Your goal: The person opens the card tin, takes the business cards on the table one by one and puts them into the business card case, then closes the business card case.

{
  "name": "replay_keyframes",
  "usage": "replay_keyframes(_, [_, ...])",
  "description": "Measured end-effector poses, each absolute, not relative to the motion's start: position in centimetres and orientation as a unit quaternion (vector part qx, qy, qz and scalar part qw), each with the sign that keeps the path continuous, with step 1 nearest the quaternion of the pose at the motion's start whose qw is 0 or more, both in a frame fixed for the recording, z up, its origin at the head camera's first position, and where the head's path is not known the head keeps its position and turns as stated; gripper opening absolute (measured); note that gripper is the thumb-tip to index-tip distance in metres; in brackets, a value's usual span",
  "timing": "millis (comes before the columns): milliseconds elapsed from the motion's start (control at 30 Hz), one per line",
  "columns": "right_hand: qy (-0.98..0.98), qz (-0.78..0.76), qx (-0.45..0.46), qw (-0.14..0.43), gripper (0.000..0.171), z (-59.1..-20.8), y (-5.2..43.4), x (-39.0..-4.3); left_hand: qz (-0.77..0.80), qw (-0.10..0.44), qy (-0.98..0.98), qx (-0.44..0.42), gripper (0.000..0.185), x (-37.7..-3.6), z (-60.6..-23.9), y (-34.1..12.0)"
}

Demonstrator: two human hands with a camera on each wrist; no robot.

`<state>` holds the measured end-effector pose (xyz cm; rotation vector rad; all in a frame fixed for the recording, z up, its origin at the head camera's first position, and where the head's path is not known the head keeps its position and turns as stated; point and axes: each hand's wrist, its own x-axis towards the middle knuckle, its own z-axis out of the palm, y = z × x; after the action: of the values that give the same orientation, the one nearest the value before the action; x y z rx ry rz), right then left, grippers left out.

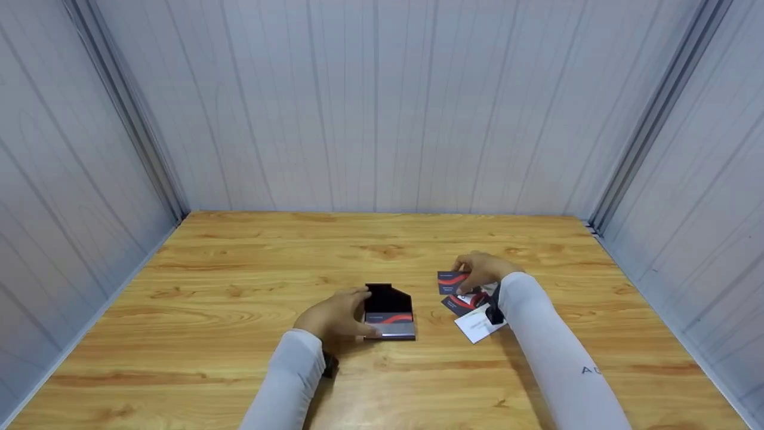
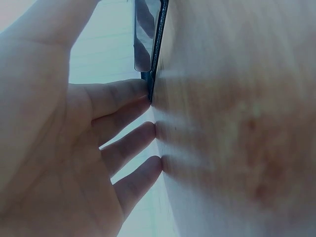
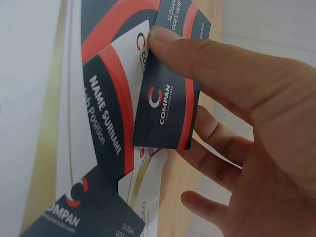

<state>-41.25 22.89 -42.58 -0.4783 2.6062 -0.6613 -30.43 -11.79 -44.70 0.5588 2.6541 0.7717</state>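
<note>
A black business card case (image 1: pixel 375 298) lies with its lid up, its front panel silvery. A dark card with a red stripe (image 1: pixel 382 318) shows inside it. My left hand (image 1: pixel 331 313) holds the case's left side, thumb on the front panel and fingers by the lid; in the left wrist view the other fingertips (image 2: pixel 157 163) rest on the table. To the right, my right hand (image 1: pixel 486 267) pinches a dark business card (image 3: pixel 165 106) between thumb and fingers, over a loose spread of cards. That spread includes a dark red-striped card (image 1: pixel 456 306) and a white card (image 1: pixel 477 325).
The wood-grain table (image 1: pixel 250 263) reaches back to a pale panelled wall (image 1: pixel 346 107). Similar panels stand at the left and right sides. More white cards with gold bands (image 3: pixel 71 98) fill the left of the right wrist view.
</note>
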Motion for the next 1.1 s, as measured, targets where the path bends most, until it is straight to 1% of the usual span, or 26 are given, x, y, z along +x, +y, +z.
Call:
replay_keyframes(167, [0.937, -0.240, -0.178, 0.181, 0.038, -42.8, 22.8, -41.0, 0.273, 0.160, 0.929, 0.191, 0.096, -30.4, -44.9, -11.9])
replay_keyframes(333, [0.937, -0.254, -0.194, 0.142, 0.021, -42.9, 23.0, -40.9, 0.279, 0.157, 0.929, 0.187, 0.097, -30.3, -44.9, -11.8])
replay_keyframes(500, [0.931, -0.279, -0.197, 0.128, 0.024, -42.7, 23.5, -41.0, 0.276, 0.156, 0.929, 0.191, 0.097, -30.5, -45.0, -11.7])
replay_keyframes(767, [0.919, -0.301, -0.207, 0.146, 0.023, -42.6, 23.8, -41.0, 0.276, 0.154, 0.929, 0.194, 0.098, -30.6, -45.0, -11.8])
replay_keyframes(1100, [0.917, -0.292, -0.239, 0.132, 0.022, -41.9, 23.2, -40.4, 0.283, 0.156, 0.926, 0.195, 0.096, -30.7, -45.1, -11.9])
